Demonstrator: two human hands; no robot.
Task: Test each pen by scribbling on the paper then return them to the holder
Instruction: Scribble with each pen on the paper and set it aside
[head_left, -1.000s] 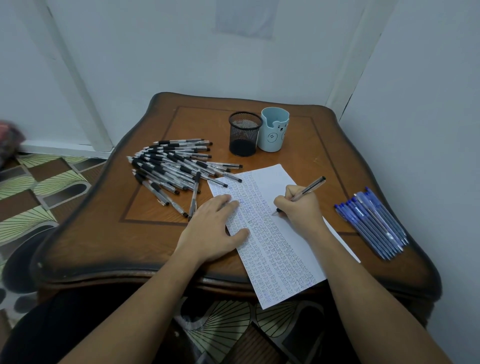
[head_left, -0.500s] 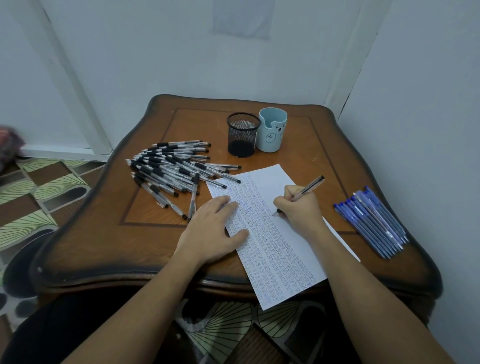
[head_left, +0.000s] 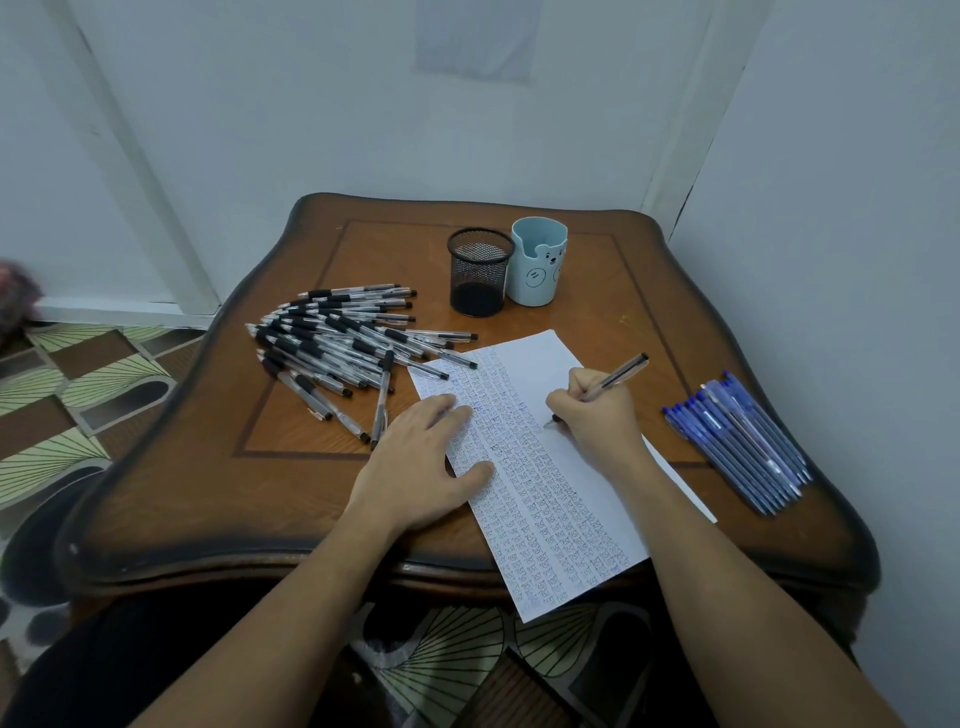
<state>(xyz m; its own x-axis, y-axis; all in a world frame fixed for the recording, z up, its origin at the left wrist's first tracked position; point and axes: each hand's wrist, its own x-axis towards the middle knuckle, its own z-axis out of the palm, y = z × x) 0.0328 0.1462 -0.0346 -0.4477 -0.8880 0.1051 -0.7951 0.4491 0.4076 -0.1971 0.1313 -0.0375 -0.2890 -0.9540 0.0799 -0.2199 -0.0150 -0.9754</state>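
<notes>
head view: black pens (head_left: 343, 348) left of paper (head_left: 550, 499), blue pens (head_left: 743, 441) right.

One paper sheet (head_left: 540, 493). Two holders (one mesh cup (head_left: 478, 280), one bear cup (head_left: 537, 270)). Piles overlap, so roughly: ten blue pens (head_left: 743, 447), two dozen black pens (head_left: 337, 343).

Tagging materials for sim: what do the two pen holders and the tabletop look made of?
Black holder: likely metal mesh, matte black; its wall is a see-through grid. Blue cup: probably plastic, possibly ceramic; smooth, opaque, printed bear face. Table: wood or veneer, semi-gloss varnish; visible grain, dark inlay line, darkened edge.
</notes>
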